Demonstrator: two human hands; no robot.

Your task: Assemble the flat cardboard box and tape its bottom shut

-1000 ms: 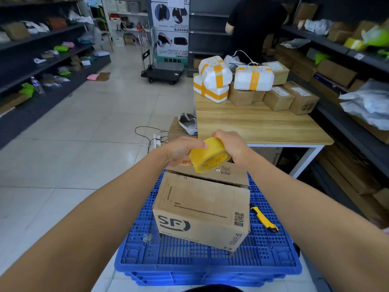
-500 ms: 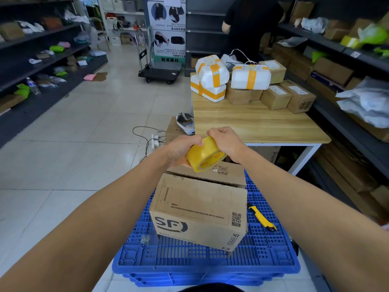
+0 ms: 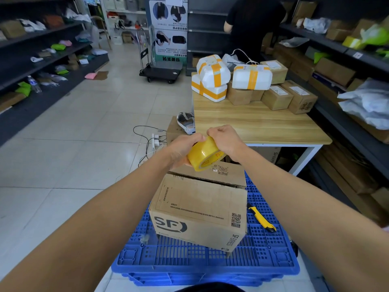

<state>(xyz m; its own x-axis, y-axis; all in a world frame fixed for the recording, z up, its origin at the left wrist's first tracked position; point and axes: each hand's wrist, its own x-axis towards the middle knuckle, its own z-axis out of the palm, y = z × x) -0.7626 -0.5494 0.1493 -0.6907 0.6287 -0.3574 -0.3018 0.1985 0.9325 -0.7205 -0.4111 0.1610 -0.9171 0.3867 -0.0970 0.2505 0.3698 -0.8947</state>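
The cardboard box (image 3: pixel 200 211) stands already squared up on a blue plastic crate (image 3: pixel 210 262), low in the middle of the view. The face turned upward has its flaps folded in. The far flap does not lie quite flat, and a dark gap shows along the seam. No tape is visible on that seam, so the folding looks done and the taping not yet begun.

Just above the far edge of the box, both hands hold a yellow tape roll (image 3: pixel 205 153) clear of the cardboard. The left hand (image 3: pixel 181 150) cups the roll from the side and below, fingers wrapped round it. The right hand (image 3: pixel 225 140) is curled over the top rim, knuckles up, as if picking at the loose end. Whether that end is free cannot be told, because the fingers hide it.

The step in hand seems to be starting the tape. The next move calls for peeling out a strip, pressing the far flap flat and laying the strip along the seam.

A yellow-handled knife (image 3: pixel 262 218) lies on the crate just right of the box, ready for cutting. Beyond the hands is a wooden counter (image 3: pixel 259 123) with taped parcels (image 3: pixel 250 79) stacked at its far end. Cables (image 3: pixel 151 142) trail on the tiled floor (image 3: pixel 84 144) to the left. A person (image 3: pixel 252 24) in black stands at the shelves behind.
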